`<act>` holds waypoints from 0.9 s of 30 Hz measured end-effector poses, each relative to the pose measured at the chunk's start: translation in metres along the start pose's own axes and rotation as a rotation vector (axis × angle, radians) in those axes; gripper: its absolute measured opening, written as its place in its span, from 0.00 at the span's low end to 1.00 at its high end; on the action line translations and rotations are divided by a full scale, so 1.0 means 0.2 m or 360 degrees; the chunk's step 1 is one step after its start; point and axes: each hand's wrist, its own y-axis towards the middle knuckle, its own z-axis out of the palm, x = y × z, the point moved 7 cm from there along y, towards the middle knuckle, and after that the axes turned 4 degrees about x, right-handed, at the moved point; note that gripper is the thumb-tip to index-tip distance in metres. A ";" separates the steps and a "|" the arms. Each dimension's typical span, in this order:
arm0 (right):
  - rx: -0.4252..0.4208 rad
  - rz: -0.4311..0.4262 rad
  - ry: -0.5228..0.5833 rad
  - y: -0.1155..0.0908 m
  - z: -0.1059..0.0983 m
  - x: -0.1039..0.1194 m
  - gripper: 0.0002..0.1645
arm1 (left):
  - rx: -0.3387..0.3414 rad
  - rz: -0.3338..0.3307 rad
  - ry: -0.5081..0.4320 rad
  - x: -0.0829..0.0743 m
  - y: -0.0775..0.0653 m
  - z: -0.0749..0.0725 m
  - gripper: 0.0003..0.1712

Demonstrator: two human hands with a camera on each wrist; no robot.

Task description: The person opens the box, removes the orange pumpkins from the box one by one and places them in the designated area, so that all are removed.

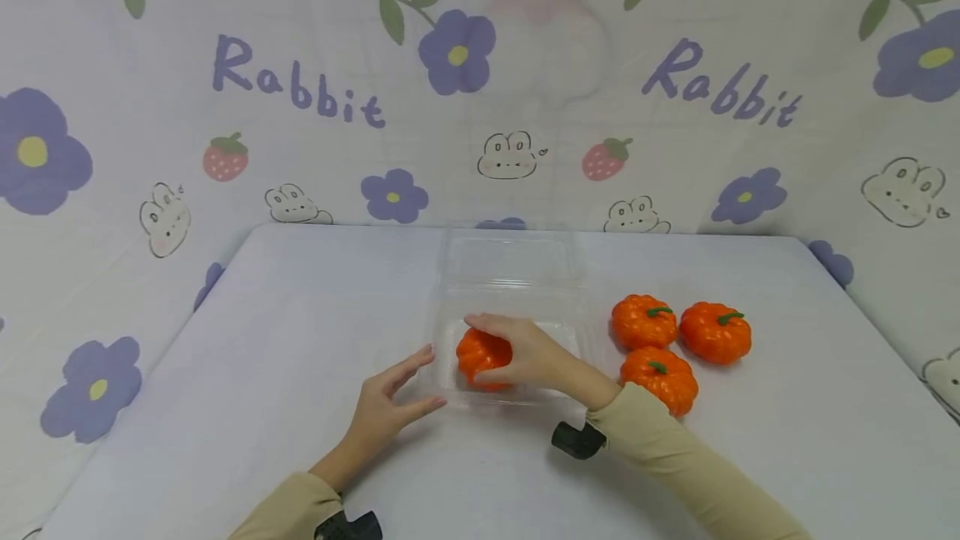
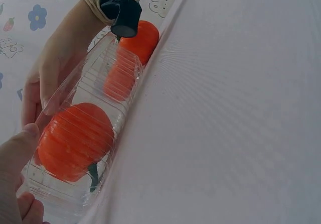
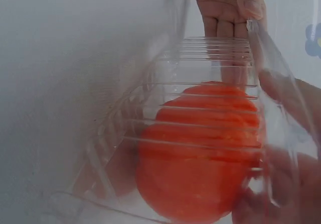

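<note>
My right hand (image 1: 525,354) reaches into a clear plastic clamshell box (image 1: 558,397) and holds an orange toy pumpkin (image 1: 480,354), thumb on the near side and fingers on the far side. In the left wrist view this pumpkin (image 2: 75,141) shows through the ribbed wall, low in the box, its green stem pointing down and sideways. My left hand (image 1: 381,407) is at the box's left end, thumb and fingers spread apart. The left thumb (image 2: 22,138) is right at the rim in the left wrist view. The box's hinged lid (image 1: 510,257) lies folded back, away from me.
To the right of the box, three more orange pumpkins with green stems sit close together: one at the back (image 1: 643,322), one at the right (image 1: 715,332) and one in front (image 1: 660,379). A white cloth covers the table (image 1: 300,307). A patterned curtain (image 1: 315,165) hangs behind it.
</note>
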 end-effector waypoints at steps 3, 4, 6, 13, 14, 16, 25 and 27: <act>0.0031 0.0039 -0.0097 -0.01 0.01 -0.01 0.39 | -0.0005 -0.0017 -0.0014 0.06 -0.01 0.00 0.29; 0.0037 0.0050 -0.0114 -0.01 0.02 -0.01 0.38 | -0.0003 -0.0019 -0.0011 0.07 -0.01 0.00 0.29; 0.0039 0.0070 -0.0124 -0.01 0.02 -0.01 0.36 | -0.0002 -0.0035 -0.0015 0.08 -0.01 0.00 0.30; -0.0022 0.0085 -0.0100 0.00 0.00 -0.02 0.33 | 0.0006 -0.0045 0.0001 -0.02 0.00 0.00 0.29; -0.0030 0.0091 -0.0092 -0.01 0.00 -0.02 0.34 | 0.0007 -0.0048 0.0003 -0.03 0.01 0.00 0.29; -0.0045 0.0094 -0.0093 -0.01 -0.01 -0.03 0.35 | 0.0009 -0.0057 0.0011 -0.06 0.01 0.00 0.29; -0.0081 0.0099 -0.0087 -0.05 -0.08 -0.04 0.36 | 0.0002 -0.0060 -0.0004 -0.03 0.01 0.00 0.29; -0.0060 0.0109 -0.0067 -0.06 -0.09 -0.05 0.34 | -0.0003 -0.0047 -0.0008 0.02 0.00 0.00 0.29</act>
